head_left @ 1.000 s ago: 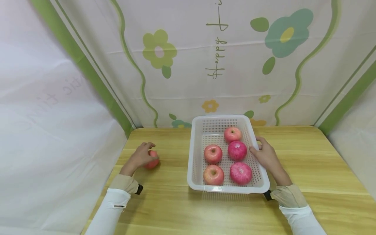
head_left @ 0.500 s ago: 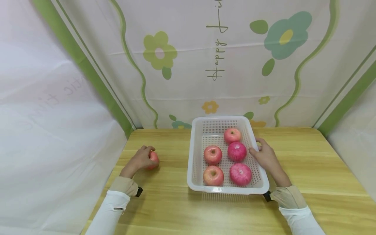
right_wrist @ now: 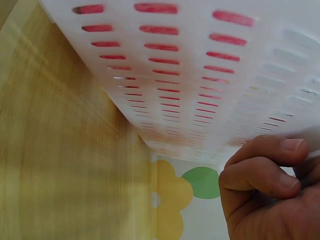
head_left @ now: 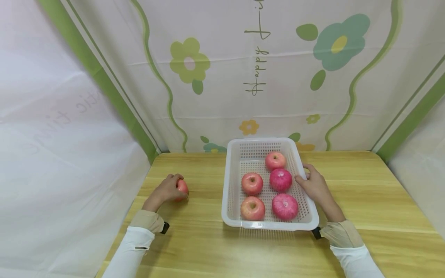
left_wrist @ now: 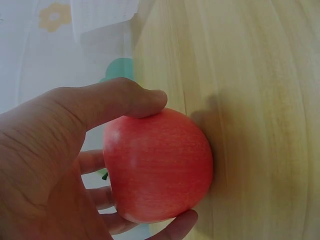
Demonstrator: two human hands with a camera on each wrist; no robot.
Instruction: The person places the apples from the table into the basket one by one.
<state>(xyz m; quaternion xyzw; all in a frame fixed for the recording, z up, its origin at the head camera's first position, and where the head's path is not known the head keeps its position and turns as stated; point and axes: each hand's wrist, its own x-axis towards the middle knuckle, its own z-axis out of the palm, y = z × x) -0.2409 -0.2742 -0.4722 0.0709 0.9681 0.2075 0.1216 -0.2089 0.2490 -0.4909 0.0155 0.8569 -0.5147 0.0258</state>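
On the left part of the table, my left hand (head_left: pixel 166 189) grips a red apple (left_wrist: pixel 160 165). The left wrist view shows the thumb across one side and the fingers curled round the other, with the stem toward the palm. A white plastic basket (head_left: pixel 226 181) with slotted walls stands right of the middle. My right hand (head_left: pixel 315 185) holds its right rim, thumb over the edge and fingers bent beneath it outside. Inside are three lighter red apples (head_left: pixel 252 183) and two deep pink, streaked round fruits (head_left: pixel 285 206).
The wooden table (head_left: pixel 194 247) runs back to a white cloth wall (head_left: pixel 222 77) printed with flowers. More cloth hangs at the left and right sides. Both wrists wear small black devices (head_left: pixel 165 227) below the sleeve cuffs.
The left hand's fingers have closed in round the apple, which has hardly moved. The right hand and the basket stay where they were.
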